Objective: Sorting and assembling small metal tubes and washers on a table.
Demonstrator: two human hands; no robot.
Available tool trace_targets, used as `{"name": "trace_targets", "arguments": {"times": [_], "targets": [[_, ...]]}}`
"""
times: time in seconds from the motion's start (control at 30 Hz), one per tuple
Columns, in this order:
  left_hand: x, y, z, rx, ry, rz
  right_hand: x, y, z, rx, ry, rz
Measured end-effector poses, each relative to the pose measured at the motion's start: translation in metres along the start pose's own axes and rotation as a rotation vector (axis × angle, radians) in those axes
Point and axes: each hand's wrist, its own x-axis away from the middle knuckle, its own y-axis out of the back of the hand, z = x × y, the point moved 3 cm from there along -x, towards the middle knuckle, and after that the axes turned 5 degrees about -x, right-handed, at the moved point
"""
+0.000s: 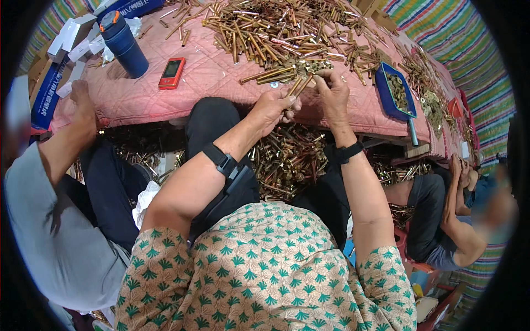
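Note:
My left hand (274,109) is closed round a few long brass-coloured bolts (298,88), which slant up and to the right above the table's near edge. My right hand (334,92) pinches thumb and fingers together by the bolts' upper ends; whatever is between the fingertips is too small to make out. Just beyond both hands, small washers (303,67) lie in a loose heap. A large pile of similar bolts (265,38) spreads over the pink quilted cloth (215,83). One lone washer (274,85) rests near my left hand.
A blue scoop-like tray (379,88) of washers stands right, its handle over the edge. At left are a red phone (172,73), a blue tumbler (124,47) and white boxes (77,33). More bolts (290,160) heap below the table. People sit on both sides.

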Motion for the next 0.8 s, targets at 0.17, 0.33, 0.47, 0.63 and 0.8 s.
{"name": "trace_targets", "arguments": {"times": [0.17,0.33,0.47,0.63,0.8], "targets": [[0.001,0.004,-0.002,0.097,-0.049,-0.086,0.002,-0.012,0.011,0.222,0.193,0.117],[0.001,0.008,-0.004,0.073,-0.103,-0.090,-0.040,0.003,-0.012,0.347,0.176,0.055],[0.001,0.005,-0.001,0.111,-0.089,-0.099,-0.079,0.019,-0.064,0.763,0.375,0.064],[0.001,0.000,0.002,0.119,-0.031,-0.077,-0.092,0.013,-0.080,0.874,0.364,0.169],[0.001,-0.002,0.001,0.046,-0.018,-0.089,-0.089,0.006,-0.064,1.148,0.381,0.245]]}}
